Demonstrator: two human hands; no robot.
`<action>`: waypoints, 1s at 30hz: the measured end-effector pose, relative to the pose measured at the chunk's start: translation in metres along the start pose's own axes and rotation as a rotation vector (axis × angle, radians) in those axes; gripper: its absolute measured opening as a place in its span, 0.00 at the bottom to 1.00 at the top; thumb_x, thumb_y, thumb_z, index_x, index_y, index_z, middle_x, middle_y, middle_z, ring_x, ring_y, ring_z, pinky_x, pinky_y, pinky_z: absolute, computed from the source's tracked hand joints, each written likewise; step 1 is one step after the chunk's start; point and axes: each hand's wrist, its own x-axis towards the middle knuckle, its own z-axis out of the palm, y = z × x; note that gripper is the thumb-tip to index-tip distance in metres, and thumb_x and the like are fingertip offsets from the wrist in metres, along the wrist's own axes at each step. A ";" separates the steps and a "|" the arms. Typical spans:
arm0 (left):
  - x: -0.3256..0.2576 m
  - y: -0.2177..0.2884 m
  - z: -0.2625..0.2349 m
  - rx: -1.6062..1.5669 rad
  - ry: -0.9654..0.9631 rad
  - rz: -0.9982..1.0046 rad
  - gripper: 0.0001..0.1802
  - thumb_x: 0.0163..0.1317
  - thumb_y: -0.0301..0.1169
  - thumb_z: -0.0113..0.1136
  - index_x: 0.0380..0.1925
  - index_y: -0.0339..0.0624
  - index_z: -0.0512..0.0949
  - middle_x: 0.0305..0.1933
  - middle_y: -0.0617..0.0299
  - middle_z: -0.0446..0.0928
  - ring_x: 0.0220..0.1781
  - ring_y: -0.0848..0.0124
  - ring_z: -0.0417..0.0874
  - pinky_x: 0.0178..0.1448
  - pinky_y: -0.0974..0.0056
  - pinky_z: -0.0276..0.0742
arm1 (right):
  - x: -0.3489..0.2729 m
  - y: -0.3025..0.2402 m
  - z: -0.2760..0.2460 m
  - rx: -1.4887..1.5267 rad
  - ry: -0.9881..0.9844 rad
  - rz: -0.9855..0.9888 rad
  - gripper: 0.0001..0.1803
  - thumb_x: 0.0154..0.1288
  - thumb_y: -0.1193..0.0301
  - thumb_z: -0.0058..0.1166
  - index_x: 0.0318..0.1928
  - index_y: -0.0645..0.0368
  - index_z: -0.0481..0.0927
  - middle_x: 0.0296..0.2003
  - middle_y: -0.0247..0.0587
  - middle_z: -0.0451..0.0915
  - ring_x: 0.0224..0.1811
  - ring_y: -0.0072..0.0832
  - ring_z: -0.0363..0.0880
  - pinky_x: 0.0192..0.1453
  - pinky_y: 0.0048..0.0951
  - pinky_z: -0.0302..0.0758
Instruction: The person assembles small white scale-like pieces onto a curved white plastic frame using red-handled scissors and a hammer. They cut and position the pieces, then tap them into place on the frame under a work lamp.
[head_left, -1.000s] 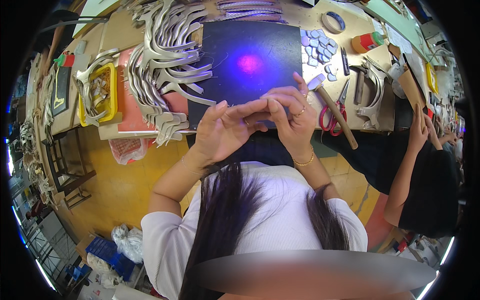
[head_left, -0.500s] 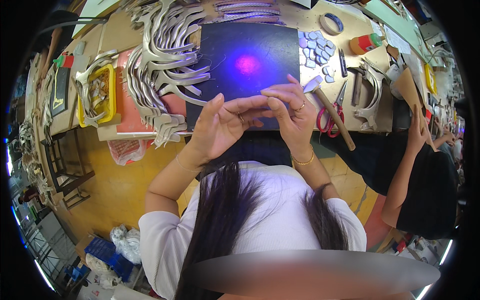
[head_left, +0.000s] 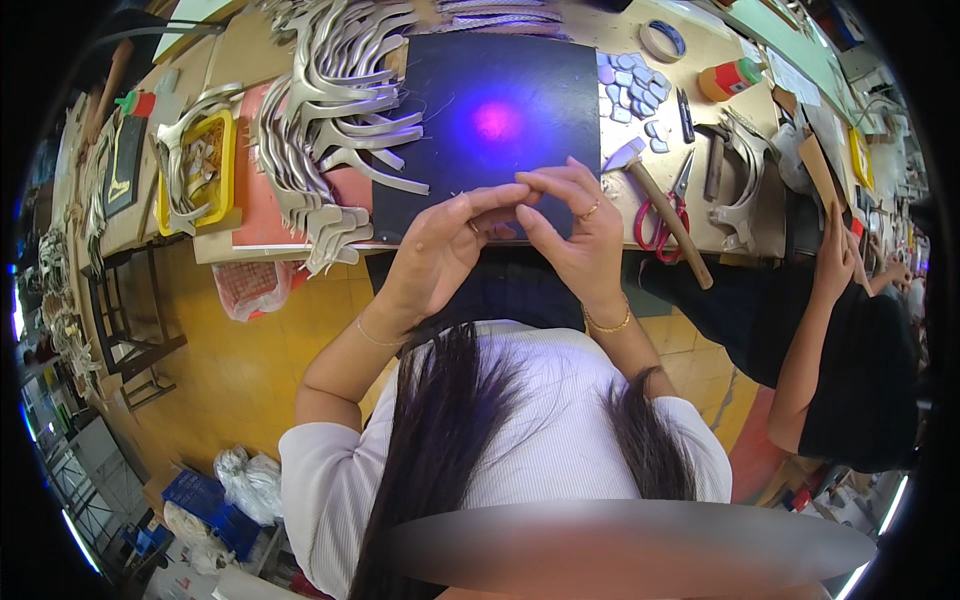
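Note:
My left hand (head_left: 440, 252) and my right hand (head_left: 580, 232) meet in front of me, over the near edge of a black mat (head_left: 540, 75). The left fingers stretch to the right, and their tips touch the right fingertips. On my right hand the fingers curve, with the thumb standing apart below the index finger. I see nothing held in either hand, though the palms are partly hidden. Left of the mat lies a stack of pale curved, branching strips (head_left: 330, 110), the nearest thing to my left hand. A hammer (head_left: 665, 215) lies beside my right hand.
Red-handled scissors (head_left: 664, 225), small grey pieces (head_left: 632, 88), a tape roll (head_left: 662, 40) and a red bottle (head_left: 722, 80) lie to the right. A yellow tray (head_left: 228, 160) stands left. Another person's hand (head_left: 833, 258) holds a brown sheet (head_left: 822, 175) at far right.
My left hand's thumb has come down toward its fingers. The right thumb has shifted left and slightly down. The hands stay together at the fingertips, and the bench view has shifted slightly.

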 end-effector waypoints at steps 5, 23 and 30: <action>-0.006 -0.002 -0.006 0.128 0.117 0.066 0.10 0.69 0.29 0.58 0.44 0.32 0.78 0.45 0.55 0.81 0.45 0.70 0.82 0.52 0.66 0.75 | -0.004 0.011 -0.010 0.118 -0.103 0.062 0.17 0.61 0.73 0.65 0.50 0.65 0.81 0.43 0.40 0.83 0.48 0.30 0.81 0.71 0.42 0.61; -0.129 -0.006 -0.126 1.739 0.396 -0.717 0.24 0.67 0.48 0.59 0.24 0.36 0.82 0.21 0.49 0.81 0.27 0.55 0.85 0.33 0.55 0.79 | 0.026 0.039 -0.002 -0.049 -0.294 0.125 0.09 0.61 0.76 0.63 0.43 0.59 0.85 0.36 0.38 0.84 0.41 0.32 0.81 0.51 0.31 0.73; -0.092 0.046 -0.085 1.571 0.201 -0.515 0.17 0.65 0.41 0.62 0.31 0.35 0.85 0.26 0.51 0.82 0.30 0.60 0.85 0.36 0.59 0.80 | 0.032 0.043 -0.010 -0.176 -0.382 0.060 0.09 0.62 0.73 0.62 0.43 0.59 0.85 0.38 0.39 0.84 0.42 0.35 0.81 0.52 0.32 0.73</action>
